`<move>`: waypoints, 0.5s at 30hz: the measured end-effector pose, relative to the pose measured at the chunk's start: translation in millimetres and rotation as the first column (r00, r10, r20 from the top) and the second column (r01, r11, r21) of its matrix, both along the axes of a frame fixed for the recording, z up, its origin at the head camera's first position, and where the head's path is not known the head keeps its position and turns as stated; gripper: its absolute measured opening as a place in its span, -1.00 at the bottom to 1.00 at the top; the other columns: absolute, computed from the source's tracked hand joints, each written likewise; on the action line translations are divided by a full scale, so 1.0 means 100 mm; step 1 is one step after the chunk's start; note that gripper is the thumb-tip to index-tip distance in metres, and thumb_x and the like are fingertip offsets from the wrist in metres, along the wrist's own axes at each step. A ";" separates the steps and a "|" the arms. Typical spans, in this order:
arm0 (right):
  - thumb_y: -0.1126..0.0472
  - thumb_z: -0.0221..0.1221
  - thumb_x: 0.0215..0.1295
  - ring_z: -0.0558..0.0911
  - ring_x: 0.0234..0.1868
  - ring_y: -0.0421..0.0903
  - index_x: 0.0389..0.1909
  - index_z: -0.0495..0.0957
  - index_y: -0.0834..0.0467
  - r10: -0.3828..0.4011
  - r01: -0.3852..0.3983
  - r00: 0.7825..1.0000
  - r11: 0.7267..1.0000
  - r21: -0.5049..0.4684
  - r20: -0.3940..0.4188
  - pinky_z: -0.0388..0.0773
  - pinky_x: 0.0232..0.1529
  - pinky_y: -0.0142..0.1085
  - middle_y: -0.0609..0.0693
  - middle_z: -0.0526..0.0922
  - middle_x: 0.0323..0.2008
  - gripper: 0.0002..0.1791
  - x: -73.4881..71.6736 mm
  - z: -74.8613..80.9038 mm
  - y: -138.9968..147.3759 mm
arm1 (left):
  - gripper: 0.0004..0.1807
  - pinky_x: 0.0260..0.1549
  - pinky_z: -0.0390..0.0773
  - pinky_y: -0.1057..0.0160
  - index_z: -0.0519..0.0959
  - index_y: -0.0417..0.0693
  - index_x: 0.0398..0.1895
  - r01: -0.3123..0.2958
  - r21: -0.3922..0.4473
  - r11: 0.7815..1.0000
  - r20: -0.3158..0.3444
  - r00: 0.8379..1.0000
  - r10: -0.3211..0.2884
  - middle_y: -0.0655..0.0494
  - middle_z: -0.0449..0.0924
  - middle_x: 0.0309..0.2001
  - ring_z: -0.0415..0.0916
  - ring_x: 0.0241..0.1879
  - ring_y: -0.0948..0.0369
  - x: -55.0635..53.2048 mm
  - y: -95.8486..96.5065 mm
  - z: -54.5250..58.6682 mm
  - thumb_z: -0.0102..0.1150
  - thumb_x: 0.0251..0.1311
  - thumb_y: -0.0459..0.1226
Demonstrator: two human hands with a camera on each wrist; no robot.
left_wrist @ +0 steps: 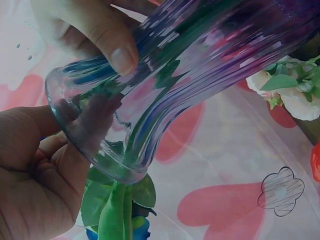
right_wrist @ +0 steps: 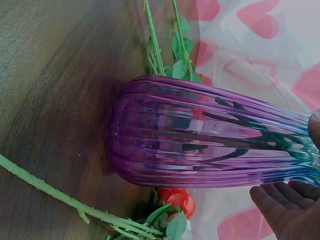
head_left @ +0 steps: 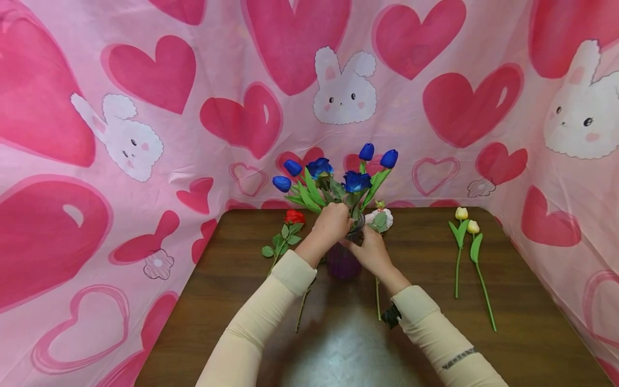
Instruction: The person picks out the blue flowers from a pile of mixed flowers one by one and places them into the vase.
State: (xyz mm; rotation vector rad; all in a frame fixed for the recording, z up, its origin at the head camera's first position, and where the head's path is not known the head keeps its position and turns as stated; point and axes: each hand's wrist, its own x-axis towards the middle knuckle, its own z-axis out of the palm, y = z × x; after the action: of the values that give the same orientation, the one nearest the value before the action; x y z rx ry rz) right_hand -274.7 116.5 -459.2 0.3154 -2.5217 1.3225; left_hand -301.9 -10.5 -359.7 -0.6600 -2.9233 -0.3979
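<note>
A ribbed glass vase, purple at its base and clear toward its flared mouth, stands on the table with dark stems inside. My right hand grips its neck, thumb on the glass. Above the mouth spread several blue tulips and two blue roses with green leaves. My left hand is at the mouth, fingers curled around the flower stems; the glass rim overlaps them in the left wrist view.
A red rose lies left of the vase, a pale rose right of it. Two yellow tulips lie on the right of the brown table. A pink heart-and-rabbit cloth hangs behind and along both sides.
</note>
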 end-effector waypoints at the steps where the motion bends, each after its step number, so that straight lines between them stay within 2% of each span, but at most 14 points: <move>1: 0.01 0.38 0.17 0.60 0.01 0.15 0.15 0.44 0.21 0.002 -0.002 1.000 1.000 0.000 0.001 0.52 0.01 0.06 0.20 0.63 -0.01 -0.39 0.00 0.00 0.00 | -0.77 -0.59 0.51 0.28 0.69 -0.16 -0.46 0.004 0.007 1.000 -0.001 1.000 -0.004 0.05 0.59 -0.57 0.61 -0.51 0.11 0.00 -0.01 0.00 0.27 0.27 -0.20; 7: 0.01 0.38 0.16 0.59 0.02 0.17 0.15 0.44 0.22 -0.001 0.001 1.000 1.000 -0.002 -0.006 0.52 0.02 0.07 0.22 0.62 0.01 -0.39 0.00 0.00 0.01 | -0.73 -0.65 0.39 0.34 0.64 -0.08 -0.59 0.023 0.059 0.998 0.008 1.000 -0.024 0.15 0.48 -0.70 0.48 -0.65 0.24 0.05 -0.04 0.02 0.27 0.27 -0.21; 11: 0.01 0.38 0.17 0.59 0.03 0.17 0.16 0.44 0.22 0.000 0.000 1.000 1.000 0.002 -0.008 0.51 0.03 0.08 0.23 0.61 0.02 -0.39 0.00 -0.01 0.00 | -0.81 -0.60 0.46 0.34 0.70 -0.07 -0.45 0.028 0.100 0.995 -0.018 0.999 -0.026 0.16 0.59 -0.57 0.51 -0.58 0.25 0.11 -0.09 0.05 0.27 0.27 -0.19; 15: 0.02 0.39 0.16 0.60 0.02 0.17 0.17 0.44 0.21 0.003 -0.003 1.000 1.000 0.000 -0.018 0.52 0.02 0.07 0.23 0.62 0.01 -0.37 0.00 -0.01 0.00 | -0.81 -0.53 0.52 0.30 0.72 -0.06 -0.33 0.052 0.144 0.988 -0.099 0.994 -0.038 0.16 0.64 -0.48 0.55 -0.50 0.23 0.17 -0.16 0.07 0.28 0.25 -0.13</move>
State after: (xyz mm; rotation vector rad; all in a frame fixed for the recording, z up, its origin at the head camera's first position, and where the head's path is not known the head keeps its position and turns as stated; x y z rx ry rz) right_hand -274.5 116.9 -459.7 0.3299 -2.5076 1.3146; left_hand -284.6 -26.5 -352.8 -0.7039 -2.7607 -0.5630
